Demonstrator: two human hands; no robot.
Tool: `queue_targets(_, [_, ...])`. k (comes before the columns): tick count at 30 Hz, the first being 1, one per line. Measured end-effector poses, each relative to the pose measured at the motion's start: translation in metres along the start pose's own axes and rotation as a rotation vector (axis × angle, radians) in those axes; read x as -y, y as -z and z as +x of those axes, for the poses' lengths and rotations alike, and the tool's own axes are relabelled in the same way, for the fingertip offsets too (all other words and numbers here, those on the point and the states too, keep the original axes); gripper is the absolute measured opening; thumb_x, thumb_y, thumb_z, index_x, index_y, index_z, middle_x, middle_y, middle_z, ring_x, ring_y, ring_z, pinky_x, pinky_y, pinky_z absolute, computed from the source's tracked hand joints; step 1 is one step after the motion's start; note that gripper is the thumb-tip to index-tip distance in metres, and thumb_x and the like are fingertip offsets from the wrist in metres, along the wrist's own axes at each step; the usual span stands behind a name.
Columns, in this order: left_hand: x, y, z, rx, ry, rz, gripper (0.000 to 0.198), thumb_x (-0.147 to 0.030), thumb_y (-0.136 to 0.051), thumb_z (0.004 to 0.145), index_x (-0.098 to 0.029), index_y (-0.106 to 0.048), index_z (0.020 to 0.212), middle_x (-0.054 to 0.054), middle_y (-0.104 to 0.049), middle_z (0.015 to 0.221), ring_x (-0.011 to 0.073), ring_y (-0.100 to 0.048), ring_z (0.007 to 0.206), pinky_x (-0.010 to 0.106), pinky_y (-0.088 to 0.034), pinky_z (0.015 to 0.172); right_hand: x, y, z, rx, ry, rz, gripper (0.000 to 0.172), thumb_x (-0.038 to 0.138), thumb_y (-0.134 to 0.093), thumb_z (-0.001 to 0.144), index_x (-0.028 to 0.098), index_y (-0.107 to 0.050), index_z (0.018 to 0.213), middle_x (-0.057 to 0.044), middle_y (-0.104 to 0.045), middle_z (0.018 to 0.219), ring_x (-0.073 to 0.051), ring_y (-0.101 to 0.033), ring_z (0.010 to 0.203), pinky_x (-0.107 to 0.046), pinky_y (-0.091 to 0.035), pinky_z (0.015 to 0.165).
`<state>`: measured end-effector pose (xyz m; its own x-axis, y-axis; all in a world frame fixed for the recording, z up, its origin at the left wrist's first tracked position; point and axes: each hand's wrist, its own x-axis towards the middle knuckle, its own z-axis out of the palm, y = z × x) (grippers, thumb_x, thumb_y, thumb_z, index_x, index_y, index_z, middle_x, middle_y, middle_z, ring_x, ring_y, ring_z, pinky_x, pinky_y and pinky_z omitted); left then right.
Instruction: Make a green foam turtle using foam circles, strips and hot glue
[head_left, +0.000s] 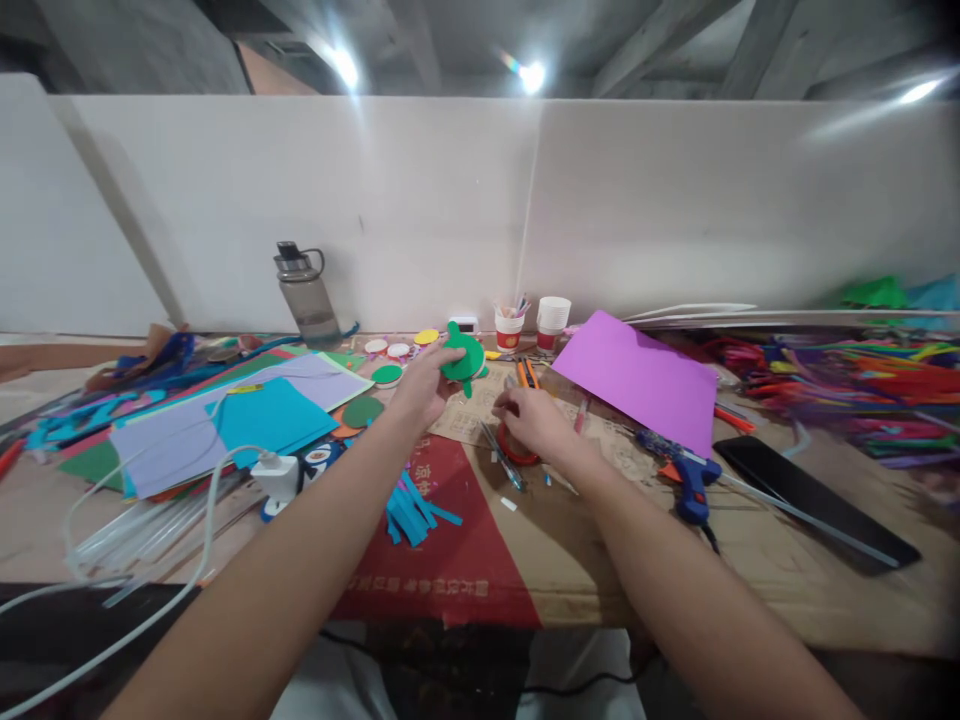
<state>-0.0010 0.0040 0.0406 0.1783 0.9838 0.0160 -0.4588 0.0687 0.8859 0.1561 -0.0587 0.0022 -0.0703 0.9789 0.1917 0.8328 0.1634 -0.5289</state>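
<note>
We see the left hand [424, 385] stretched far across the cardboard [750, 580], its fingers closed around a green cutout [465, 358] that it holds up just above the surface, in front of the far cups [553, 318]. The right hand [534, 420] lies just right of it, palm down and fingers curled, resting on a red loop [517, 458] with a thin grey tool [501, 458] at its near left; we cannot tell whether the hand grips the loop or only covers it. Right of this hand lies a purple sheet [637, 378], and near that a blue glue gun [688, 480] and a black slab [814, 498]. Left of the left arm we find a blue sheet [270, 415] on a lilac one, a white plug [277, 475] with its cable, and loose blue strips [412, 512] between the two forearms. A grey bottle [307, 298] stands against the far wall at the left.
</note>
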Motion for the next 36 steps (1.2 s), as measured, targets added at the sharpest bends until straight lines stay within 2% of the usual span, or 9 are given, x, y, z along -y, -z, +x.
queue_targets(5, [0.007, 0.018, 0.002, -0.001, 0.054, -0.085, 0.042, -0.007, -0.072, 0.061, -0.018, -0.061, 0.101, -0.002, -0.067, 0.075, 0.011, -0.062, 0.062, 0.022, -0.05, 0.057, -0.001, -0.007, -0.002, 0.128, 0.027, -0.11, 0.025, 0.036, -0.061, 0.09, 0.016, -0.073, 0.098, -0.01, -0.072, 0.096, -0.019, -0.066, 0.085, -0.026, -0.044, 0.073])
queue_targets(9, [0.012, 0.028, 0.004, 0.012, 0.072, -0.099, 0.034, -0.006, -0.073, 0.063, -0.017, -0.061, 0.093, -0.002, -0.068, 0.074, 0.0099, -0.061, 0.06, 0.021, -0.052, 0.057, 0.001, -0.008, -0.004, 0.165, 0.04, -0.129, 0.024, 0.039, -0.063, 0.088, 0.017, -0.073, 0.092, -0.01, -0.069, 0.098, -0.018, -0.064, 0.084, -0.025, -0.043, 0.071])
queue_targets(13, [0.017, 0.028, 0.0, 0.047, 0.075, -0.112, 0.027, -0.01, -0.073, 0.065, -0.015, -0.061, 0.089, -0.001, -0.067, 0.073, 0.0086, -0.06, 0.06, 0.019, -0.05, 0.056, 0.004, -0.006, -0.006, 0.194, 0.017, -0.152, 0.022, 0.033, -0.059, 0.09, 0.017, -0.073, 0.096, -0.011, -0.068, 0.104, -0.019, -0.064, 0.09, -0.026, -0.043, 0.078])
queue_targets(16, [0.021, 0.027, -0.004, 0.066, 0.111, -0.089, 0.038, -0.011, -0.074, 0.063, -0.015, -0.062, 0.099, 0.001, -0.07, 0.081, 0.0105, -0.064, 0.067, 0.02, -0.051, 0.06, 0.006, -0.005, -0.006, 0.206, -0.002, -0.155, 0.023, 0.03, -0.057, 0.091, 0.017, -0.073, 0.099, -0.011, -0.068, 0.104, -0.019, -0.064, 0.091, -0.026, -0.043, 0.079])
queue_targets(19, [0.023, 0.028, -0.006, 0.045, 0.099, -0.082, 0.046, -0.011, -0.074, 0.061, -0.016, -0.061, 0.104, 0.001, -0.071, 0.084, 0.0111, -0.065, 0.069, 0.021, -0.051, 0.062, 0.008, -0.008, -0.007, 0.191, 0.014, -0.161, 0.025, 0.037, -0.059, 0.09, 0.018, -0.073, 0.099, -0.011, -0.066, 0.102, -0.02, -0.063, 0.091, -0.027, -0.042, 0.078])
queue_targets(22, [0.023, 0.03, -0.004, -0.008, 0.049, -0.059, 0.043, -0.013, -0.076, 0.058, -0.017, -0.061, 0.098, -0.001, -0.07, 0.081, 0.0105, -0.063, 0.064, 0.021, -0.05, 0.06, 0.013, -0.013, -0.011, 0.172, 0.037, -0.196, 0.029, 0.045, -0.063, 0.087, 0.018, -0.071, 0.096, -0.011, -0.065, 0.102, -0.022, -0.062, 0.094, -0.028, -0.043, 0.078])
queue_targets(26, [0.025, 0.031, -0.004, 0.031, -0.044, 0.013, 0.05, -0.01, -0.08, 0.049, -0.017, -0.064, 0.096, -0.002, -0.071, 0.081, 0.0119, -0.064, 0.068, 0.021, -0.049, 0.062, 0.02, -0.017, -0.015, 0.177, 0.02, -0.293, 0.029, 0.037, -0.066, 0.084, 0.015, -0.066, 0.104, -0.014, -0.065, 0.11, -0.024, -0.063, 0.098, -0.03, -0.044, 0.077])
queue_targets(29, [0.027, 0.03, -0.005, 0.063, -0.08, 0.042, 0.055, -0.012, -0.081, 0.05, -0.018, -0.065, 0.103, 0.0, -0.073, 0.087, 0.0141, -0.066, 0.076, 0.022, -0.05, 0.066, 0.022, -0.019, -0.016, 0.222, -0.044, -0.328, 0.027, 0.027, -0.061, 0.085, 0.014, -0.064, 0.109, -0.015, -0.067, 0.113, -0.026, -0.066, 0.097, -0.031, -0.044, 0.072])
queue_targets(36, [0.025, 0.029, -0.006, 0.102, -0.061, 0.023, 0.048, -0.014, -0.081, 0.051, -0.016, -0.066, 0.096, 0.004, -0.074, 0.09, 0.0196, -0.069, 0.086, 0.026, -0.054, 0.072, 0.02, -0.021, -0.014, 0.208, -0.115, -0.265, 0.021, 0.024, -0.057, 0.083, 0.017, -0.068, 0.1, -0.014, -0.074, 0.099, -0.026, -0.069, 0.089, -0.03, -0.041, 0.065])
